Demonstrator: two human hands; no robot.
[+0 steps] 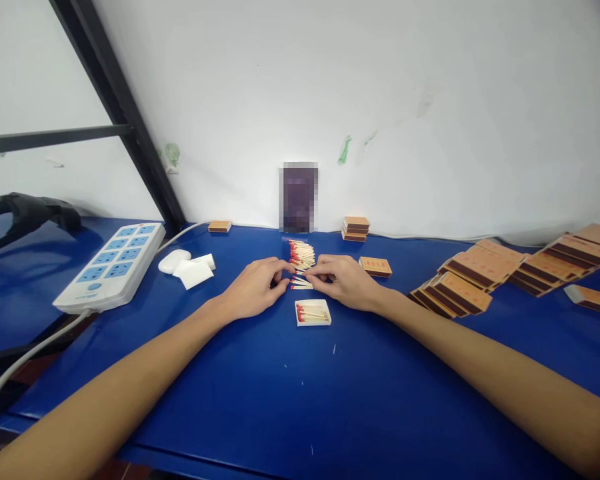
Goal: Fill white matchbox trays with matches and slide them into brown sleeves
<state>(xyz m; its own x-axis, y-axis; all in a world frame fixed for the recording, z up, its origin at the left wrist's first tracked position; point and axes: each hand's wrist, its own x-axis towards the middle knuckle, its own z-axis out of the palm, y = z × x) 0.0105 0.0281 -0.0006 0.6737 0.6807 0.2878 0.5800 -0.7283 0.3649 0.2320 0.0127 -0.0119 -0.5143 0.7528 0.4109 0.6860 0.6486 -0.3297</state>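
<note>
A pile of red-headed matches (303, 253) lies on the blue table, with a few more matches just below it between my hands. My left hand (261, 287) is at the red heads, its thumb and forefinger bent in to pinch at the match ends. From the other side, my right hand (345, 281) has thumb and forefinger closed on the pale ends of the matches. How many sticks the fingers hold is too small to tell. Nearer to me sits a white matchbox tray (313, 324) with several matches in it, heads to the left.
A closed matchbox (376, 267) lies beyond my right wrist, near a small matchbox stack (355, 229). Many matchboxes (485, 267) spread out at right. At left are a power strip (111, 267), white paper pieces (194, 272) and a single matchbox (220, 227). A blurred-out dark object (299, 197) stands against the wall.
</note>
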